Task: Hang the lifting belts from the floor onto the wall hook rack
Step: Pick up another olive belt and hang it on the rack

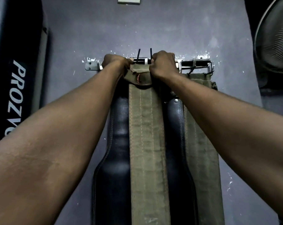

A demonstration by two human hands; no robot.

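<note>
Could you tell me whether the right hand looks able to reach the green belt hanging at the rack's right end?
Probably yes: the right hand is beside that green belt, nothing between, but is gripping the middle belt.

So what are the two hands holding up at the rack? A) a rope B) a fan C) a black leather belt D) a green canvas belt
D: the left hand and right hand both grip the top end of the green canvas belt at the wall hook rack, in front of the black leather belt.
</note>
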